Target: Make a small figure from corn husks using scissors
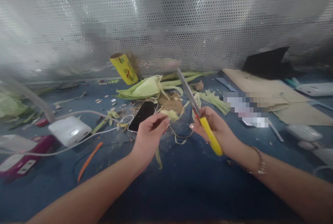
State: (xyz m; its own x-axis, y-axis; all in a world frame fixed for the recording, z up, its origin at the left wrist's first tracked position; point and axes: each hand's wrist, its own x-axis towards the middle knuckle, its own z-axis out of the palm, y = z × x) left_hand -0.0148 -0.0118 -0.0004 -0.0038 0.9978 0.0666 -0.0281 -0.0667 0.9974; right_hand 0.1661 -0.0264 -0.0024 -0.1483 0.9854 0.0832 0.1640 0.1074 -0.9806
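My left hand (149, 132) pinches a small piece of pale corn husk (170, 114) between thumb and fingers over the blue table (187, 179); a thin husk strip (158, 158) hangs below the hand. My right hand (214, 126) grips yellow-handled scissors (200, 113), with the blades pointing up and away toward the back wall. The two hands are close together, and the blades stand just right of the husk piece.
A black phone (142, 115) lies just beyond my left hand. Green corn husks (148, 88) and a yellow roll (124, 67) sit at the back. A white charger (69, 130) with cables lies left, a pink box (23, 159) far left. Cardboard sheets (267, 92) lie right.
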